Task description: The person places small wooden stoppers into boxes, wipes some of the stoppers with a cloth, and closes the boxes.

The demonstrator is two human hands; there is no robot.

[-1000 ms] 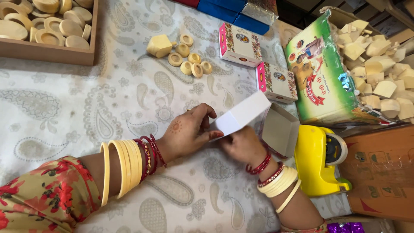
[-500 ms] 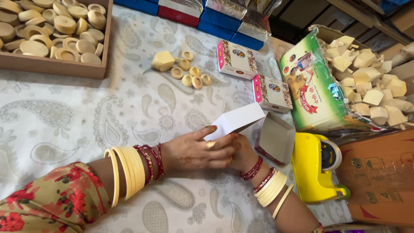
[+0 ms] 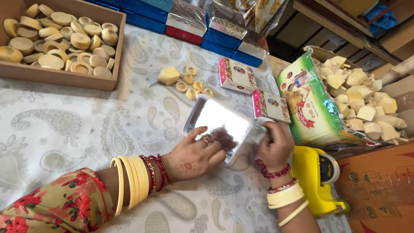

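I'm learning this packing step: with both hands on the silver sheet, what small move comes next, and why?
Probably press the silver sheet flat. The left hand rests on its near edge, the right hand pinches its right corner, and that end looks crumpled and lifted.

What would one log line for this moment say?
left hand: flat on silver carton | right hand: gripping carton's right end | nearby: yellow tape dispenser, two small printed boxes
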